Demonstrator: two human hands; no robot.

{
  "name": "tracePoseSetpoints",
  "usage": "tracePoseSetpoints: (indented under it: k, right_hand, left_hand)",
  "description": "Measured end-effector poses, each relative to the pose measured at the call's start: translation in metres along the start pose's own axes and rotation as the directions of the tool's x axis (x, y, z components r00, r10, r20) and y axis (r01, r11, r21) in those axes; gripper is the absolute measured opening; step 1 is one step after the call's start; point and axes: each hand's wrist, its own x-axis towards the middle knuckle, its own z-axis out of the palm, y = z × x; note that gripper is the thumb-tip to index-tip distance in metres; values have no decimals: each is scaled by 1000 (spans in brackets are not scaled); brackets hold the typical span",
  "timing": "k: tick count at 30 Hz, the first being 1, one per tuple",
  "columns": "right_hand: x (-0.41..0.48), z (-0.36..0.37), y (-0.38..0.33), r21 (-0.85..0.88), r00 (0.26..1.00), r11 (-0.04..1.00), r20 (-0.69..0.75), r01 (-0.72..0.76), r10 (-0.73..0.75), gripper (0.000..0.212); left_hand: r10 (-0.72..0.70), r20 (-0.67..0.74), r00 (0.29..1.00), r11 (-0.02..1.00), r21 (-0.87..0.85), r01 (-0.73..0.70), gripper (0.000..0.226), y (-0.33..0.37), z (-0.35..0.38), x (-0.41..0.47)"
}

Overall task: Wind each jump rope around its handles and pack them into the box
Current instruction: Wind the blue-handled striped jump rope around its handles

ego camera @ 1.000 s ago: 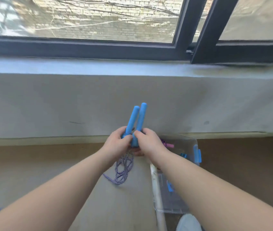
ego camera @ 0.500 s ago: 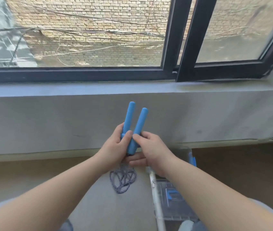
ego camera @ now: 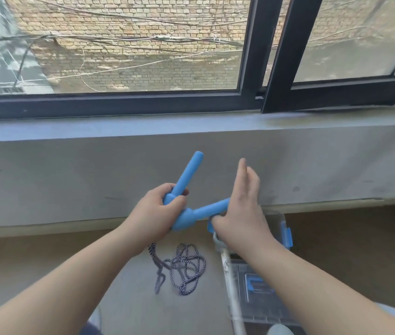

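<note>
Below the sill (ego camera: 191, 128), left hand (ego camera: 156, 210) round 2 blue handles (ego camera: 188, 175), right hand (ego camera: 243, 209) flat against 1.

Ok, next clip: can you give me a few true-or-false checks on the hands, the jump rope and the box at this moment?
1. The left hand grips both blue handles near their rope ends. True.
2. The handles lie parallel, side by side. False: they are splayed apart, one pointing up and the other pointing towards the right hand.
3. The rope is wound tightly round the handles. False: it hangs in a loose tangle below the left hand.
4. The right hand's fingers are straight and point upward. True.
5. The box stands on the window sill. False: it sits low down, beneath the right forearm.
</note>
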Motion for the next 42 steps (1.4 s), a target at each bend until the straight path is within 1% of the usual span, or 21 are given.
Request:
tracePoseSetpoints:
  k: [3, 6, 7, 9, 11, 13, 16, 18, 20, 22, 24, 26, 29, 30, 32, 34, 35, 37, 39, 41, 42]
  right_hand:
    - [11, -3, 1, -253, 982, 949, 41, 189, -185, 122]
    - [18, 0, 4, -497, 949, 809, 187, 313, -252, 107]
    - [20, 1, 4, -539, 940, 770, 190, 341, -283, 96]
    - [26, 6, 6, -559, 917, 732, 168, 390, -361, 60]
    - [29, 6, 3, -575, 931, 733, 200, 363, -305, 29]
    - [29, 4, -1, -549, 951, 784, 262, 289, -166, 22]
    - [32, 4, -2, -465, 966, 862, 242, 201, -95, 12]
    - [33, 6, -5, -349, 972, 931, 234, 106, -23, 14]
    - [35, 6, -7, -171, 967, 985, 243, -39, 81, 24]
    - [37, 6, -9, -48, 957, 985, 230, -167, 174, 28]
    - [38, 6, -7, -54, 955, 973, 186, -225, 231, 26]
    - [37, 6, -6, -204, 957, 953, 136, -225, 255, 21]
    - [31, 10, -2, -478, 959, 867, 154, -139, 239, 14]
    - [28, 13, 1, -547, 956, 832, 188, -88, 225, 14]
    - [21, 21, 3, -654, 941, 756, 280, 42, 189, 24]
    - [15, 28, 6, -694, 901, 696, 401, 182, 164, 29]
    - [12, 31, 6, -691, 872, 675, 467, 258, 145, 28]
    - [6, 35, 5, -630, 794, 646, 604, 431, 60, 23]
    - [0, 39, 1, -514, 703, 621, 706, 592, -86, 11]
    - [-4, 43, -2, -399, 646, 623, 727, 673, -232, 8]
    - [-4, 44, -3, -362, 648, 641, 706, 677, -286, 9]
  left_hand:
    - [-34, 83, 996, 998, 58, 29, 18, -1, -3, 2]
    - [-87, 185, 979, 993, 91, 71, 20, -4, -2, 6]
    - [-105, 212, 972, 991, 103, 84, 21, -5, -3, 7]
    - [-127, 274, 953, 987, 133, 93, 23, -7, -4, 10]
    - [-118, 299, 947, 988, 135, 80, 23, -8, -5, 11]
    - [-63, 233, 970, 994, 98, 41, 21, -8, -6, 13]
    - [4, 77, 997, 996, -86, 2, 32, -10, -9, 22]
    - [33, -28, 999, 983, -181, -37, 41, -14, -12, 27]
    - [105, -156, 982, 989, -86, -120, 49, -21, -13, 30]
    - [224, -219, 950, 967, 169, -189, 47, -28, -10, 27]
    - [298, -116, 947, 885, 405, -229, 41, -30, -4, 20]
    - [285, 63, 957, 761, 592, -266, 33, -30, 7, 12]
    - [265, 310, 913, 454, 795, -402, 34, -29, 16, 3]
    - [274, 391, 879, 366, 802, -471, 36, -29, 16, 0]
    - [328, 508, 796, 258, 763, -593, 45, -27, 13, -2]
    - [404, 548, 733, 179, 738, -651, 54, -25, 6, 3]
    - [463, 527, 713, 169, 738, -654, 57, -25, 2, 8]
    - [508, 473, 719, 203, 746, -634, 63, -23, -8, 15]
    - [430, 487, 760, 306, 714, -630, 67, -25, -12, 19]
    - [271, 510, 817, 538, 623, -568, 66, -28, -13, 20]
    - [184, 507, 842, 663, 568, -487, 66, -30, -12, 22]
